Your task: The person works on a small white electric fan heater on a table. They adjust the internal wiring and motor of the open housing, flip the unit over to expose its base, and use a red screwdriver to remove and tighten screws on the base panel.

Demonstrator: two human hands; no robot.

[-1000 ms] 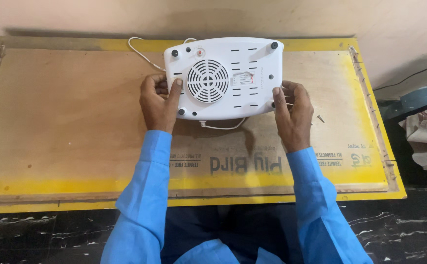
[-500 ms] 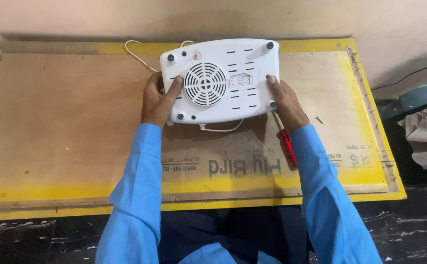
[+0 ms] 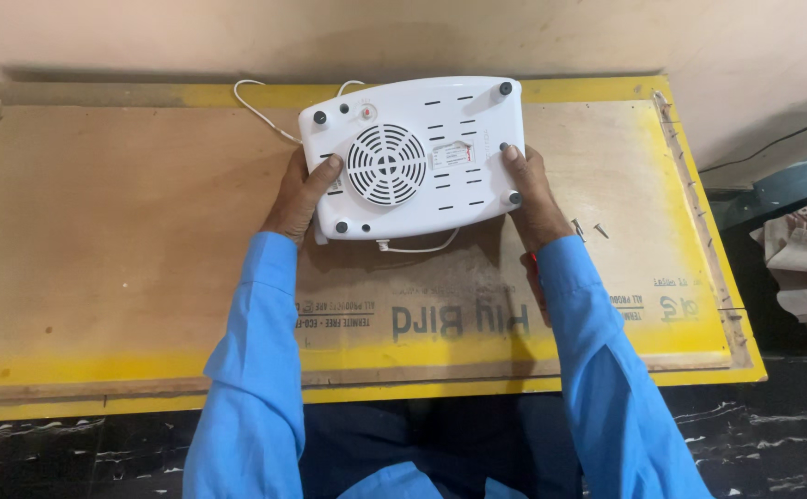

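A white flat appliance [image 3: 422, 157] lies upside down on the plywood board, showing a round vent grille, several black rubber feet and rows of slots. My left hand [image 3: 300, 196] grips its left edge, thumb on the underside. Along the right edge my right hand [image 3: 528, 189] holds it, fingers resting near a black foot. A white cord [image 3: 260, 113] runs from the appliance toward the board's far side. A red-handled tool [image 3: 535, 277] lies mostly hidden under my right forearm.
The plywood board [image 3: 117, 231] has yellow painted borders and rests on a dark marbled surface. Two small screws [image 3: 588, 227] lie just right of my right wrist. A black cable and folded cloths [image 3: 806, 249] sit off the board at the right. A wall stands behind.
The appliance has been lifted slightly and shifted toward the far edge. My right hand moved up along its right side, and the red tool slid under my forearm.
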